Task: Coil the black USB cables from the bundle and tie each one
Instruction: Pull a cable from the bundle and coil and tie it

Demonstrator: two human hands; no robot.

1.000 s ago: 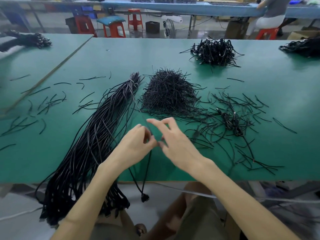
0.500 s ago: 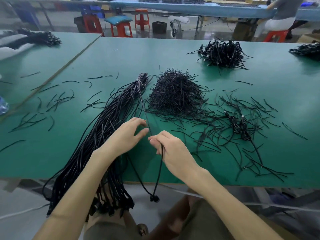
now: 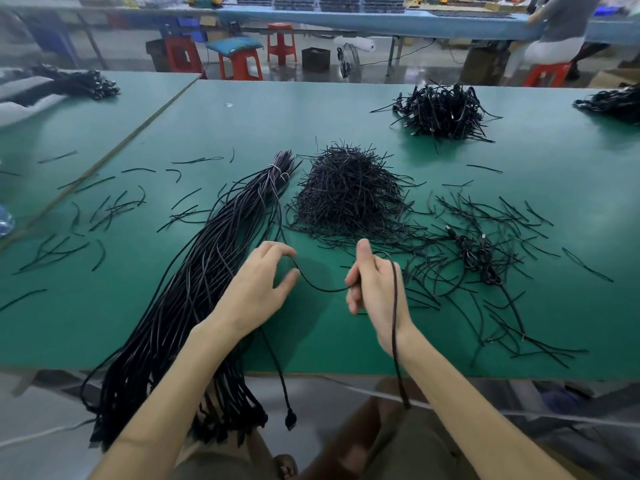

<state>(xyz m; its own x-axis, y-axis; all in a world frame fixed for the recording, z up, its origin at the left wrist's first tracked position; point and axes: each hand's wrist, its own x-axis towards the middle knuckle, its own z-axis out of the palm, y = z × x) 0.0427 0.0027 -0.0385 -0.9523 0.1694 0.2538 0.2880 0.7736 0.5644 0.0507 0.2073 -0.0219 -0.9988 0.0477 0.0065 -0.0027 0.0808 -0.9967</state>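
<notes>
Right hand [image 3: 375,289] clamped round black cable [image 3: 322,289], slack sagging across to left hand [image 3: 258,292], whose grip looks unclear

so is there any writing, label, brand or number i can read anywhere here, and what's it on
No text in this view can be read.
On the stacked trays on the far blue bench: any marks are too blurred to read.
On the black crate on the floor: no label shows.
On the black USB cable between the hands and the bundle: no print visible.
</notes>
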